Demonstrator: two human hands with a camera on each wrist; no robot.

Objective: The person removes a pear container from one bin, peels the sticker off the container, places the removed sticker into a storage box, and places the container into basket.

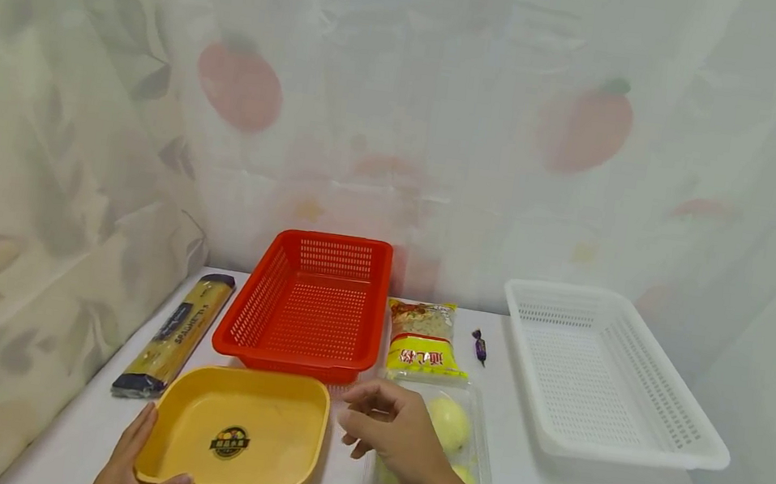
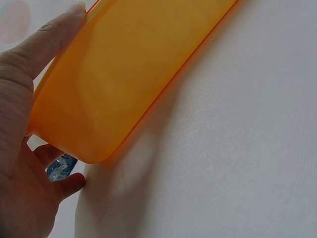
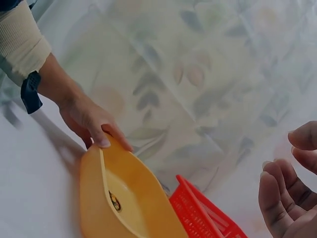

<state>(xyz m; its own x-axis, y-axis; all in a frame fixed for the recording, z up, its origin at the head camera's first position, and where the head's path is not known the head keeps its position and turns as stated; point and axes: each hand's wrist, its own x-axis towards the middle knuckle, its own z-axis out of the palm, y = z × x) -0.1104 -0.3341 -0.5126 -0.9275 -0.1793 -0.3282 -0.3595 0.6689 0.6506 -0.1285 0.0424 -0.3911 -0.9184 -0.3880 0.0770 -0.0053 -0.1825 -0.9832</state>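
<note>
A yellow plastic tray (image 1: pixel 281 440) with a dark round label inside stands at the front left. My left hand (image 1: pixel 131 458) grips its near left corner, thumb along the front rim and fingers around the outer side; the left wrist view shows the thumb on the tray's (image 2: pixel 124 74) edge. My right hand (image 1: pixel 392 431) is raised just right of the tray with loosely bent fingers and nothing between them. Beneath it, partly hidden by hand and forearm, lies a clear plastic box (image 1: pixel 478 450) with pale yellow round fruits (image 1: pixel 448 426). In the right wrist view, the right fingers (image 3: pixel 272 198) hang loosely curled.
Behind the tray stands a red perforated basket (image 1: pixel 328 308). A spaghetti pack (image 1: pixel 177 337) lies at the left, a yellow-labelled pasta bag (image 1: pixel 425 341) right of the basket, then a purple wrapped candy (image 1: pixel 480 347). A white perforated basket (image 1: pixel 584 374) occupies the right side. Curtains hang behind.
</note>
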